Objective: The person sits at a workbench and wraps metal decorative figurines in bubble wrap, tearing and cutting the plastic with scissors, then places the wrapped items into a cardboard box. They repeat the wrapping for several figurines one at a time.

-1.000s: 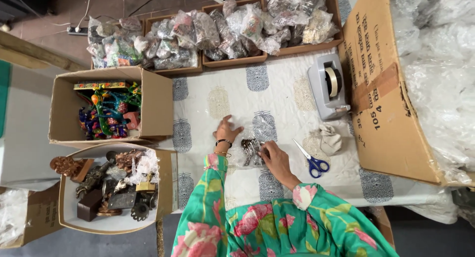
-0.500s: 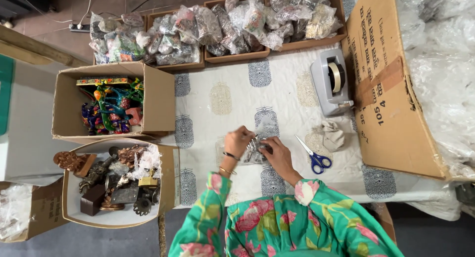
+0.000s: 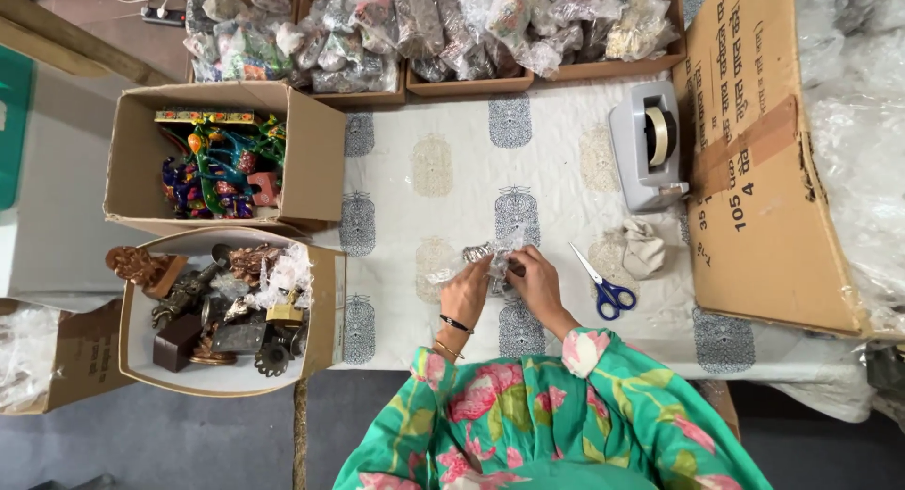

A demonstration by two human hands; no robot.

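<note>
Both hands meet at the near middle of the bench [image 3: 566,169], which is covered with a white block-printed cloth. The left hand [image 3: 466,292] and right hand [image 3: 538,281] hold between them a small object wrapped in clear plastic [image 3: 494,258], resting on or just above the cloth; the fingers of each hand are curled in and clamped on the wrap. What lies inside the plastic is too small to tell.

At 3 o'clock from the hands, just beside the right one, lie blue-handled scissors [image 3: 603,284], and beyond them a crumpled cloth bundle [image 3: 645,249]. At 1 o'clock stands a grey tape dispenser [image 3: 647,147], next to a large flattened cardboard carton [image 3: 764,160]. At 12 o'clock, along the far edge, trays of plastic-wrapped pieces [image 3: 443,28] sit in a row. At 10 o'clock an open box of bright painted figures [image 3: 219,162]; at 9 o'clock a box of dark metal ornaments [image 3: 226,311].
</note>
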